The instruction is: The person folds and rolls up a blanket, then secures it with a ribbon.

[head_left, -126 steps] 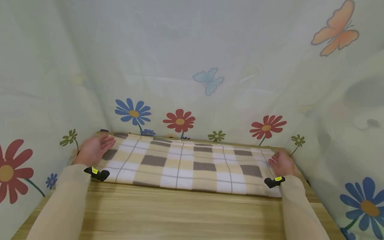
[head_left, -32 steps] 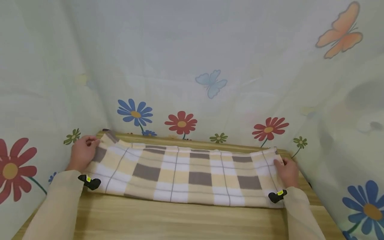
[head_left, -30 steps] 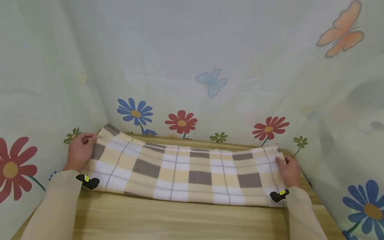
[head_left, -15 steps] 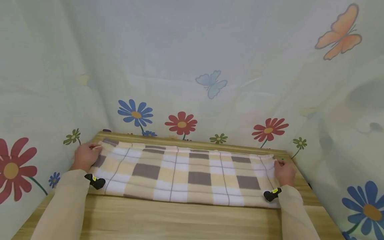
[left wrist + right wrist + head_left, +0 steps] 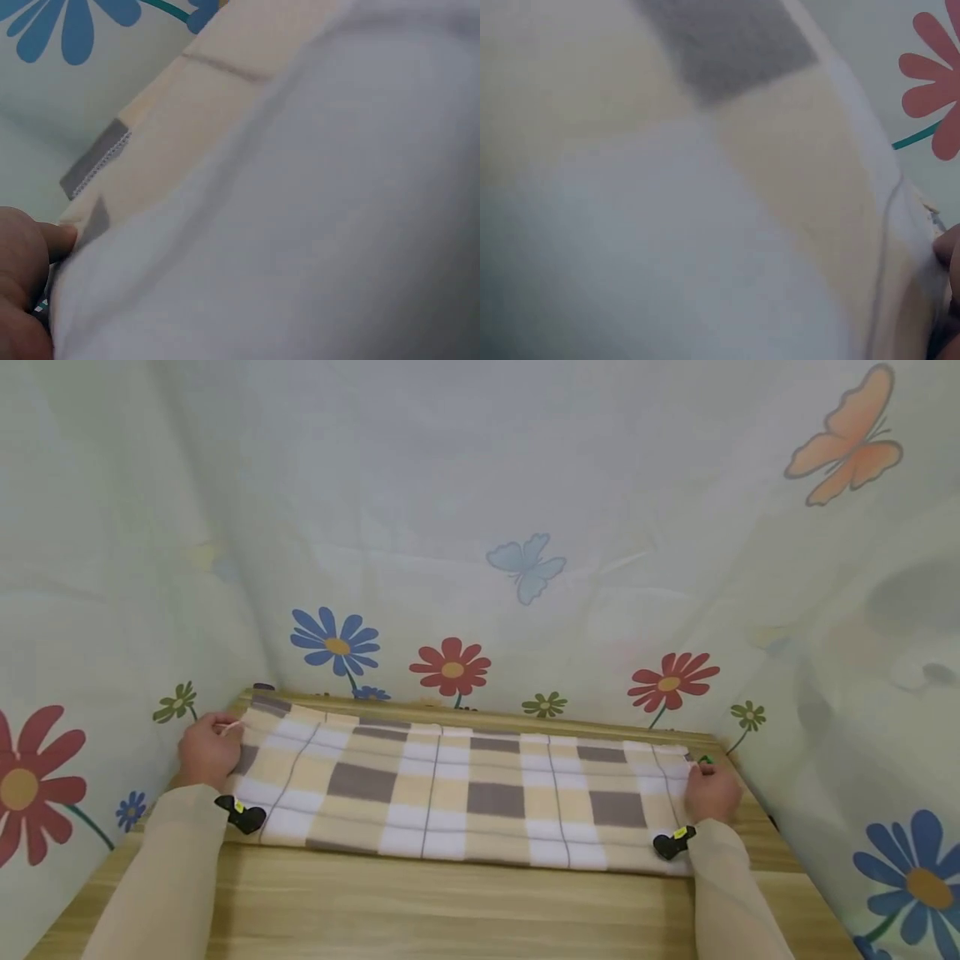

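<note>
A folded checked blanket (image 5: 465, 785) in beige, white and brown lies flat across the far half of a wooden table (image 5: 450, 910). My left hand (image 5: 204, 752) grips its far left corner with curled fingers. My right hand (image 5: 708, 789) grips the far right end the same way. In the left wrist view the blanket (image 5: 300, 187) fills the frame, with a fingertip (image 5: 30, 247) at its edge. The right wrist view shows the blanket (image 5: 667, 187) close up and blurred, a bit of the hand (image 5: 949, 300) at the right edge.
A pale curtain (image 5: 480, 527) printed with flowers and butterflies hangs close round the table on the left, back and right. Bare wood stretches along the near side of the table. Black wrist cameras (image 5: 242, 814) sit on both beige sleeves.
About a second ago both hands held the far edge of the blanket raised off the table. They have lowered it, and the blanket now lies flat with its far edge near the curtain.
</note>
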`<action>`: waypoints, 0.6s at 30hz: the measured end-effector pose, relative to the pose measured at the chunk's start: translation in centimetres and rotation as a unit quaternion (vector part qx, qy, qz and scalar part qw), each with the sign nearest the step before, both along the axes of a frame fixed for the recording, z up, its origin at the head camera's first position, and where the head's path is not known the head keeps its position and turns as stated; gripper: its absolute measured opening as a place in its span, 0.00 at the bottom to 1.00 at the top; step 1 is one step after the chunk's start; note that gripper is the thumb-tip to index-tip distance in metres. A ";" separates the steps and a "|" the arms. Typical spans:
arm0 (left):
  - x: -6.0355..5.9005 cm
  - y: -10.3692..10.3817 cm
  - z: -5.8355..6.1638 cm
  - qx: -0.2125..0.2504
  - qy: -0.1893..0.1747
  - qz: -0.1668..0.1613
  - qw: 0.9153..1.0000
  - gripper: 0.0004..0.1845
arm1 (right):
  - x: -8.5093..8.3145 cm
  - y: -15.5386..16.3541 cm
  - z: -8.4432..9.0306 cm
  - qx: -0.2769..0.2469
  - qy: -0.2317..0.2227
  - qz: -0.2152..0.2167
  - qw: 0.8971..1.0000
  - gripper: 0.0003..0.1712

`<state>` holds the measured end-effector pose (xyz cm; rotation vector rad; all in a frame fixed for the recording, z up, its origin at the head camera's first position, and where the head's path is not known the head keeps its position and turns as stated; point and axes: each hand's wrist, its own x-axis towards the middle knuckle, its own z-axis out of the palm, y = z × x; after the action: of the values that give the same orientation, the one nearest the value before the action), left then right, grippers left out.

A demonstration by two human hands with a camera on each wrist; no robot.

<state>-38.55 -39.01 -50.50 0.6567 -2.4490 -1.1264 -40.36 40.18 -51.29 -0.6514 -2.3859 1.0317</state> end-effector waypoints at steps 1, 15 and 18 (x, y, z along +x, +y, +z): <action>0.0 0.0 -0.1 -0.003 -0.005 -0.004 1.000 0.20 | -0.1 0.1 -0.2 -0.003 -0.007 0.002 1.000 0.21; 3.1 0.4 2.1 -0.104 -0.144 -0.090 0.980 0.28 | 2.7 -0.1 3.0 0.058 -0.156 0.052 0.985 0.22; 4.1 0.2 2.6 -0.122 -0.181 -0.097 0.971 0.29 | 2.8 -0.5 4.4 0.084 -0.240 0.098 0.962 0.28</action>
<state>-34.44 -38.84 -47.87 0.5974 -2.9576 -0.8025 -37.58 39.72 -46.92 -0.6714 -2.9728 0.7983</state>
